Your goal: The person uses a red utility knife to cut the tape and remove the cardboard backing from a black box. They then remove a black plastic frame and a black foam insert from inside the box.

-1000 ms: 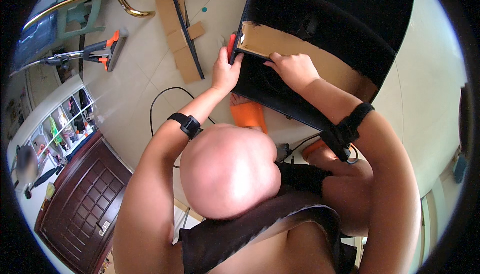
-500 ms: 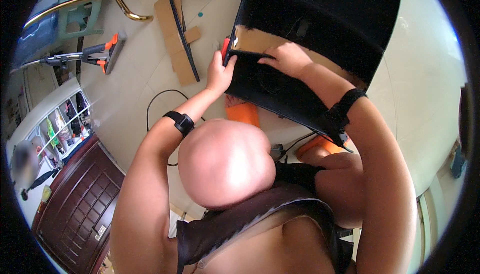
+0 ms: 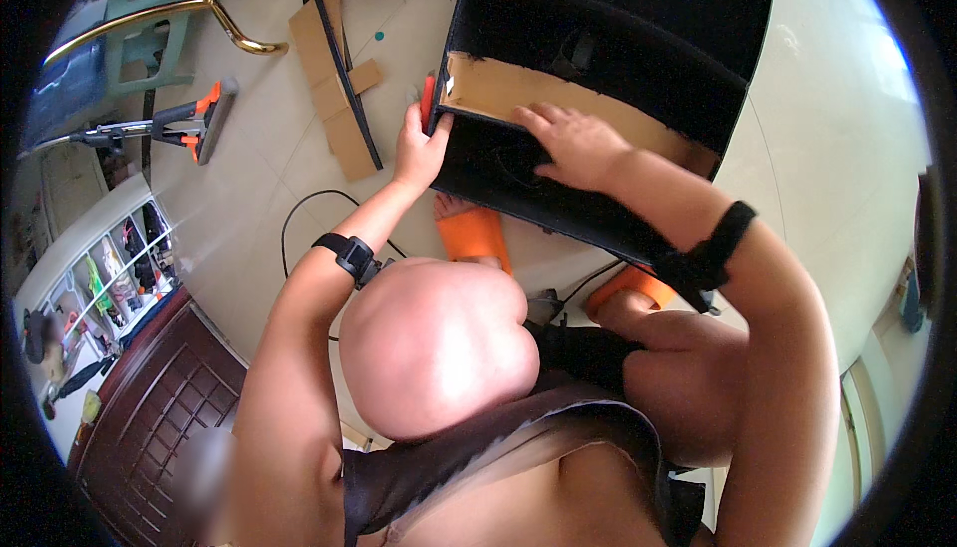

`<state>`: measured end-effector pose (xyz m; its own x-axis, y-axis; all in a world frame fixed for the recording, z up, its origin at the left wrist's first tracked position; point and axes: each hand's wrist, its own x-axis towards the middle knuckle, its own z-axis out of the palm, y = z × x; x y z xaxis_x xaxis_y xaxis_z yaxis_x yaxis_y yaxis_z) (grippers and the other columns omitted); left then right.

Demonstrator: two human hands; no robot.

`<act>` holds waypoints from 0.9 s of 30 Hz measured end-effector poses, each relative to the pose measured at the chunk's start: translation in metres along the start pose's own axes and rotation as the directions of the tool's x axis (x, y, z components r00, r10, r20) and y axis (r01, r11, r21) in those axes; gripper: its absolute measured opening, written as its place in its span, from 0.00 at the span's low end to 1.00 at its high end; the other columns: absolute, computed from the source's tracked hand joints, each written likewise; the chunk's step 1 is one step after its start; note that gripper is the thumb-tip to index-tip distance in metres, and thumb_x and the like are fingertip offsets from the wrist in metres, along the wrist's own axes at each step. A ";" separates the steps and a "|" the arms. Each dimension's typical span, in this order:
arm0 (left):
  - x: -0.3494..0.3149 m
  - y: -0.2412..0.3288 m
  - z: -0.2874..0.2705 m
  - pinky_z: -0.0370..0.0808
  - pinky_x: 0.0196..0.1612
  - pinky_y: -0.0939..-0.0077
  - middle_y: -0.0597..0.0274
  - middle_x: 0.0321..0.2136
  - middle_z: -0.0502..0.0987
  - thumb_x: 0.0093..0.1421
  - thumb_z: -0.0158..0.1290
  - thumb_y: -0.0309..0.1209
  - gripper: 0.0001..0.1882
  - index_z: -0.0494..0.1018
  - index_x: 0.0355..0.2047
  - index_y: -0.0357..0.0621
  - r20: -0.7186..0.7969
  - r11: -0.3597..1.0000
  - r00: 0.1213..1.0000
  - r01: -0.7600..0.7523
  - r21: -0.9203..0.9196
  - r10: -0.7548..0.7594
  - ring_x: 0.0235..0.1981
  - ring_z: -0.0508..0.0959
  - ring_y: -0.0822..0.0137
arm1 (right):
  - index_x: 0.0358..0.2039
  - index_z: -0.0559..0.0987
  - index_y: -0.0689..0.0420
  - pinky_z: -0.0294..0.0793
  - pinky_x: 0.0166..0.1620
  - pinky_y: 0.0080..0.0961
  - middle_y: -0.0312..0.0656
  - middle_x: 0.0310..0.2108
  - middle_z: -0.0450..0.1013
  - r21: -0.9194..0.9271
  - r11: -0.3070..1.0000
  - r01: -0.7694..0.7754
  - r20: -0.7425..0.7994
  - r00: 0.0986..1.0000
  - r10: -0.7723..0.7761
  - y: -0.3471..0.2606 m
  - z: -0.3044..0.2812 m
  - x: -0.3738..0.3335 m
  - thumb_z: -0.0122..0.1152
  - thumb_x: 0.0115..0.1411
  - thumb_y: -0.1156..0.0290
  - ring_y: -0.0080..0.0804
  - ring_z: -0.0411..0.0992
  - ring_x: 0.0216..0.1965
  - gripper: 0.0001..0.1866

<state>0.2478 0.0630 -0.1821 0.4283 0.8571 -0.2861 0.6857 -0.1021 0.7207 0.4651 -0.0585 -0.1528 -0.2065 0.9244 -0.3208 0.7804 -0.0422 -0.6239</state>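
Observation:
A large black box (image 3: 608, 68), its inside lined with dark cloth, stands tilted in front of me. Along its near part runs a bare tan cardboard strip (image 3: 558, 90), with a black front panel (image 3: 493, 158) below. My left hand (image 3: 421, 153) grips the box's left edge, thumb on the near face and fingers round the outside. Beside those fingers shows a red object (image 3: 428, 93); its kind and whether I hold it are unclear. My right hand (image 3: 578, 146) is open over the panel's upper edge, fingers stretched out toward the cardboard strip.
Flat cardboard pieces (image 3: 334, 98) with a thin black strip (image 3: 347, 78) lie on the floor to the left. Farther left are a floor squeegee (image 3: 204, 118) and a gold metal frame (image 3: 239, 33). A black cable (image 3: 289, 223) loops near my orange slippers (image 3: 474, 236).
My right hand has lifted from gripping the panel's upper edge and its fingers have straightened. The left hand keeps its hold on the box's edge. The whole view has shifted slightly.

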 end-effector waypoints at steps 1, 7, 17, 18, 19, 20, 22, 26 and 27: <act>0.002 -0.005 0.000 0.66 0.40 0.78 0.62 0.31 0.71 0.55 0.52 0.33 0.16 0.64 0.41 0.36 0.015 1.000 1.000 -0.004 0.008 0.004 0.33 0.69 0.72 | 0.54 0.60 0.57 0.64 0.53 0.34 0.50 0.50 0.62 -0.002 1.000 -0.020 0.174 0.985 0.020 0.012 -0.013 -0.005 0.63 0.47 0.60 0.45 0.63 0.51 0.36; 0.002 0.003 -0.011 0.65 0.33 0.80 0.66 0.28 0.67 0.53 0.56 0.38 0.23 0.63 0.43 0.37 0.024 0.994 0.994 -0.106 -0.040 0.107 0.28 0.66 0.75 | 0.54 0.64 0.53 0.41 0.63 0.44 0.47 0.51 0.64 -0.335 0.942 -0.038 0.480 0.853 0.205 0.067 -0.073 -0.058 0.64 0.43 0.53 0.36 0.59 0.56 0.38; 0.041 0.112 0.005 0.69 0.28 0.67 0.58 0.27 0.76 0.48 0.56 0.46 0.21 0.72 0.40 0.51 0.818 0.647 0.456 -0.749 0.141 0.350 0.26 0.75 0.58 | 0.37 0.76 0.53 0.60 0.54 0.39 0.41 0.31 0.74 -0.039 0.996 -0.085 0.510 0.855 0.093 0.070 -0.059 -0.089 0.55 0.54 0.63 0.35 0.72 0.38 0.12; 0.047 0.115 0.008 0.69 0.29 0.66 0.58 0.26 0.76 0.49 0.56 0.46 0.19 0.73 0.37 0.50 0.868 0.665 0.435 -0.725 0.179 0.241 0.27 0.75 0.58 | 0.37 0.76 0.54 0.65 0.50 0.37 0.41 0.30 0.74 -0.031 0.991 -0.133 0.539 0.832 0.129 0.067 -0.061 -0.088 0.55 0.54 0.63 0.35 0.72 0.36 0.12; 0.052 0.118 0.012 0.69 0.31 0.65 0.58 0.26 0.76 0.49 0.55 0.46 0.18 0.73 0.35 0.49 0.905 0.678 0.406 -0.702 0.219 0.129 0.29 0.75 0.57 | 0.37 0.76 0.54 0.66 0.47 0.37 0.43 0.30 0.74 0.001 0.994 -0.112 0.530 0.843 0.094 0.070 -0.057 -0.088 0.56 0.53 0.62 0.38 0.72 0.36 0.13; 0.055 0.121 0.015 0.69 0.32 0.64 0.58 0.26 0.76 0.49 0.55 0.47 0.18 0.73 0.32 0.48 0.929 0.686 0.369 -0.681 0.256 0.019 0.30 0.75 0.56 | 0.38 0.75 0.53 0.68 0.45 0.37 0.45 0.30 0.74 0.029 0.995 -0.094 0.520 0.852 0.065 0.074 -0.052 -0.089 0.56 0.52 0.61 0.41 0.72 0.37 0.14; 0.059 0.124 0.019 0.67 0.32 0.64 0.56 0.24 0.74 0.48 0.56 0.44 0.17 0.70 0.31 0.44 0.944 0.754 0.329 -0.620 0.217 -0.001 0.30 0.74 0.56 | 0.40 0.75 0.52 0.69 0.42 0.37 0.47 0.29 0.73 0.089 0.992 -0.094 0.488 0.872 0.039 0.076 -0.046 -0.093 0.57 0.51 0.61 0.44 0.71 0.37 0.16; 0.066 0.118 0.025 0.66 0.30 0.66 0.56 0.22 0.71 0.48 0.57 0.42 0.18 0.67 0.33 0.44 0.966 0.801 0.257 -0.572 0.175 -0.028 0.27 0.72 0.57 | 0.46 0.72 0.50 0.69 0.43 0.39 0.48 0.30 0.73 0.200 0.976 -0.085 0.430 0.903 -0.009 0.078 -0.037 -0.096 0.58 0.51 0.63 0.45 0.71 0.37 0.20; 0.067 0.114 0.026 0.65 0.29 0.67 0.57 0.21 0.70 0.49 0.57 0.42 0.19 0.66 0.34 0.44 0.971 0.806 0.238 -0.573 0.151 -0.014 0.26 0.71 0.58 | 0.48 0.71 0.49 0.69 0.43 0.39 0.48 0.31 0.73 0.222 0.973 -0.069 0.424 0.905 -0.032 0.080 -0.035 -0.096 0.58 0.51 0.64 0.45 0.71 0.37 0.22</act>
<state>0.3699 0.0955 -0.1350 0.6640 -0.2855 -0.6911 0.3962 -0.6495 0.6490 0.5679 -0.1375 -0.1463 -0.4625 0.6773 -0.5722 0.6424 -0.1888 -0.7428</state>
